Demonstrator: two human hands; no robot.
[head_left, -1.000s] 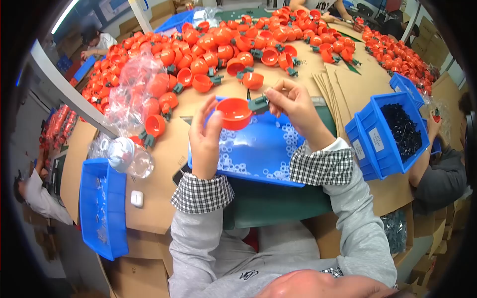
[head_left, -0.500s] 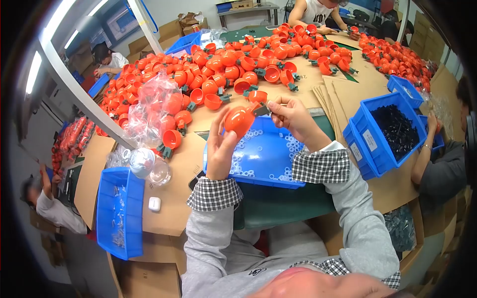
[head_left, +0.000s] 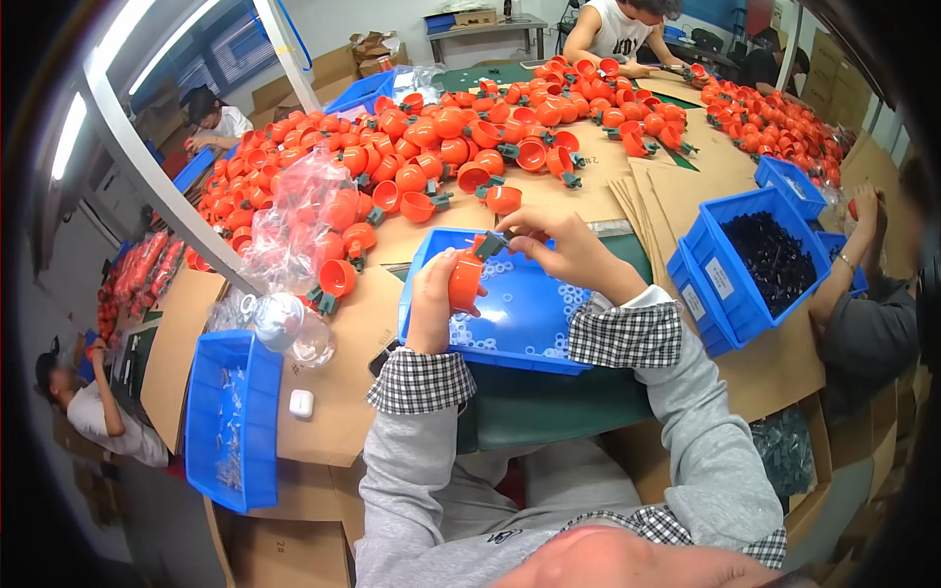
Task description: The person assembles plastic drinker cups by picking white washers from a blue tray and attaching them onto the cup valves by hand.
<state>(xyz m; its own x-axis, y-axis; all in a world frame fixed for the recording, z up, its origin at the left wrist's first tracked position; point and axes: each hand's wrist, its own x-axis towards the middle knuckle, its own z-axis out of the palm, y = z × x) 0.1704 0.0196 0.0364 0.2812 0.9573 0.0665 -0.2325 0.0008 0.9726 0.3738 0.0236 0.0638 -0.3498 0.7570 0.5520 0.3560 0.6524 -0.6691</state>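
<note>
An orange plastic cup (head_left: 465, 284) with a dark green fitting (head_left: 490, 246) on its end is held above a blue bin (head_left: 510, 333) of small white rings. My left hand (head_left: 431, 299) is wrapped round the cup's body. My right hand (head_left: 559, 250) is closed at the fitting's outer end, its thumb and fingertips pinched there; whether a small part sits between them is too small to tell. Just beyond my hands lies another orange cup (head_left: 504, 200) with the same kind of green fitting.
A large heap of orange cups (head_left: 421, 137) covers the table's far side. To the left are a blue bin (head_left: 235, 431) of small clear parts, a white case (head_left: 301, 403) and clear plastic bags (head_left: 294, 220). On the right, a blue bin (head_left: 774, 260) holds black parts. Several people sit around.
The cup has turned in my left hand, its round side no longer facing me. My right hand has moved slightly down and left, still at the fitting. The view has shifted a little.
</note>
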